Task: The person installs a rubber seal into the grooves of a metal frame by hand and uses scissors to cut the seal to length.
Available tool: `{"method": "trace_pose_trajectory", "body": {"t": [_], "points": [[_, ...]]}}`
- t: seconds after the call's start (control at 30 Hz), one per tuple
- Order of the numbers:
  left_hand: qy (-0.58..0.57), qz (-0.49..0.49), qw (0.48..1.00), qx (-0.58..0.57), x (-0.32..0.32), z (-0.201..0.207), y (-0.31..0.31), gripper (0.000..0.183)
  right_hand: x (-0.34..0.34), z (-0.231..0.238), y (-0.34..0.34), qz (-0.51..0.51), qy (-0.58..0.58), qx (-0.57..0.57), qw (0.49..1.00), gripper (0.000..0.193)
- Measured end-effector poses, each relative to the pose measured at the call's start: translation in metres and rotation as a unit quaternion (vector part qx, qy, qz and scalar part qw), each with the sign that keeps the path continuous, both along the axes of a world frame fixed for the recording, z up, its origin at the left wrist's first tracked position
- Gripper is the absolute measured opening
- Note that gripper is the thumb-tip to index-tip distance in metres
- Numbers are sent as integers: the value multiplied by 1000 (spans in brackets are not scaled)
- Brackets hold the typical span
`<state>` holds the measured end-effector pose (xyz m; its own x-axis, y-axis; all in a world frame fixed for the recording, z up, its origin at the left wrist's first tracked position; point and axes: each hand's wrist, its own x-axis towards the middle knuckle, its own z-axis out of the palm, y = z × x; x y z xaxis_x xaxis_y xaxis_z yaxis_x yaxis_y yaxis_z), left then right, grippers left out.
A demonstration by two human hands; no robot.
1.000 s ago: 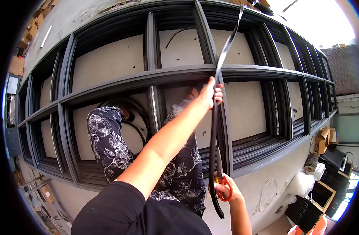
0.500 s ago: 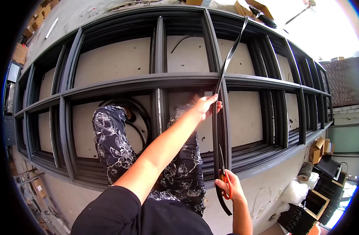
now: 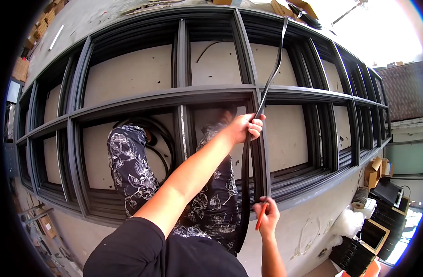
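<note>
A person's left hand (image 3: 248,128) clenches a black strip (image 3: 245,198) running over a dark frame (image 3: 142,98) and down beside the right leg (image 3: 218,198), while the right hand (image 3: 268,217) grasps orange-handled scissors (image 3: 262,216) near the frame's closest edge, just right of the strip.

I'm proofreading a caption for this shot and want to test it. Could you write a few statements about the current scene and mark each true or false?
1. The left hand grips a long black strip. True.
2. The right hand holds a hammer. False: it holds orange-handled scissors.
3. A black coil shows through an opening in the dark grey frames. True.
4. The person's trousers are plain white. False: they are dark with a white floral pattern.
5. At the picture's right, a cardboard box has open flaps. True.
</note>
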<state>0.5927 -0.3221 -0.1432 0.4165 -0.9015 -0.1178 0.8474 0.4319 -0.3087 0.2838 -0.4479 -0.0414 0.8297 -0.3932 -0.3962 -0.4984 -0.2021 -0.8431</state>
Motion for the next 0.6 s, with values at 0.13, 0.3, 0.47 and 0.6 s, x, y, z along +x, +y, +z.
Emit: {"method": "trace_pose_trajectory", "body": {"t": [0.13, 0.3, 0.47, 0.6], "points": [[-92, -20, 977, -189, -9, 24, 1, 31, 31, -8, 6, -76, -12, 208, 975, 32], [-130, 36, 960, -245, -3, 34, 4, 48, 40, -2, 27, 5, 23, 412, 911, 41], [-96, 111, 974, -174, 7, 30, 10, 60, 37, 17, 23, 28, 96, 301, 948, 46], [-71, 167, 963, 199, 29, 13, 0, 78, 43, 28, 6, 8, 122, 274, 954, 51]]}}
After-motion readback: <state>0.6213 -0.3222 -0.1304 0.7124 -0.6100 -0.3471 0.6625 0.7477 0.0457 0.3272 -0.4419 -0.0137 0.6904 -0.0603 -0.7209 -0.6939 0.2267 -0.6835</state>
